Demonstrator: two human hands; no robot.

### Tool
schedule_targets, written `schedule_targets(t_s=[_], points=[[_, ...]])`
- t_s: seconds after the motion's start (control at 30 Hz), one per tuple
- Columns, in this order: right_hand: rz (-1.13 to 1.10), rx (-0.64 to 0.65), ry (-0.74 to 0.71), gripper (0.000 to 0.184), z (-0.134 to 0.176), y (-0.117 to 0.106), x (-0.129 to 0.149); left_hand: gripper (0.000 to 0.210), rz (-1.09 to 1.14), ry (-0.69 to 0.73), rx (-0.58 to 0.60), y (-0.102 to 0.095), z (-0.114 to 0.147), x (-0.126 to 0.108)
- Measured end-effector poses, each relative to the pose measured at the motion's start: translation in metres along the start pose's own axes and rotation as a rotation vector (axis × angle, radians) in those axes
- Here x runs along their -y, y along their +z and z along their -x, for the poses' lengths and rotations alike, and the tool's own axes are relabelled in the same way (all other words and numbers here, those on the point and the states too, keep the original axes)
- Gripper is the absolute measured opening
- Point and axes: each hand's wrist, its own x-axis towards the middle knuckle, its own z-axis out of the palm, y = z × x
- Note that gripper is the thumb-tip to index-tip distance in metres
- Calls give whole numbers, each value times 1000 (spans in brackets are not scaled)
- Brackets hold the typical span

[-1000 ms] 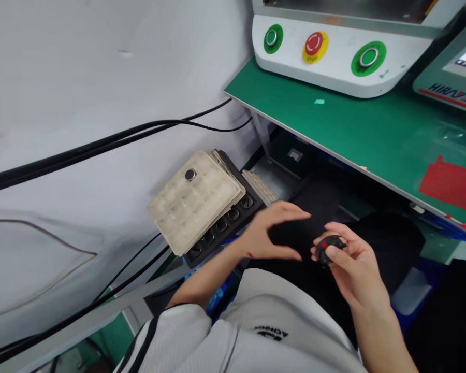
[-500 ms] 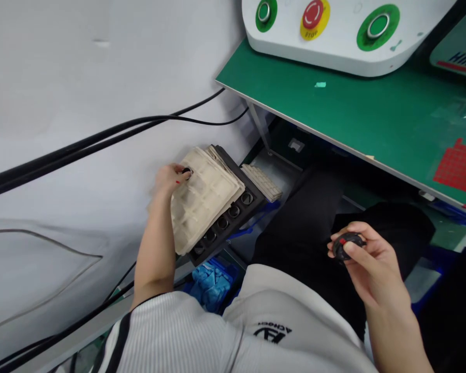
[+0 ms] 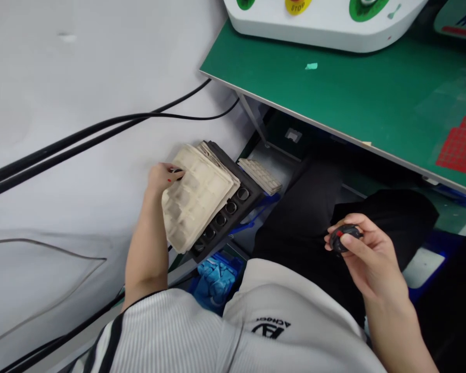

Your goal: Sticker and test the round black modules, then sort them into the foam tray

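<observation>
My right hand (image 3: 367, 254) is closed on a black round part (image 3: 344, 238) with a small red mark on its face, held above my lap. At the left, my left hand (image 3: 163, 178) pinches a small dark round piece (image 3: 177, 173) at the upper left corner of a cream tray (image 3: 202, 194). That tray has shallow square pockets and tops a stack of similar trays. Beneath the stack lies a black tray (image 3: 231, 207), whose exposed edge shows a row of round pieces with shiny rims. Whether the left-hand piece touches the pocket I cannot tell.
A green table (image 3: 334, 88) carries a white control panel (image 3: 314, 31) and a red gridded sheet (image 3: 462, 150). Black cables (image 3: 112, 122) run along the wall. Smaller cream trays (image 3: 260, 176) lie beyond the stack, and a blue bin (image 3: 215, 280) with blue packets stands below.
The camera view has shifted slightly. Both hands keep their grips, and the left one stays at the same corner of the cream tray.
</observation>
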Motion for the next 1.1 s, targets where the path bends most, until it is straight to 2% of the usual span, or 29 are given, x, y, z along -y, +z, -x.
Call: schedule_targets(t_s=[0.13,0.27,0.33,0.43,0.53,0.63,0.77,0.93,1.0,1.1], points=[[5,-5,14,26,0,-3,-2,27,331,31,-60,-1,8,16],[-4,17,54,27,-1,-3,-4,28,712,19,6,-9,31,31],[0,42,95,27,-3,-1,-5,32,853,-39,58,-12,59,40],[11,79,170,27,-11,3,-5,40,1029,-172,86,-12,119,53],[74,96,261,26,-24,10,-9,46,1152,-332,35,-7,177,65],[207,117,308,24,-39,18,-17,48,1211,-496,-75,0,208,80],[347,174,264,16,-61,39,-27,39,1217,-663,-260,12,213,108],[565,249,165,36,-105,94,-46,25,1142,-744,-442,34,193,136],[681,254,90,35,-127,123,-58,23,1117,-739,-438,42,182,142],[867,265,-12,28,-158,165,-74,21,1093,-700,-356,51,167,147]])
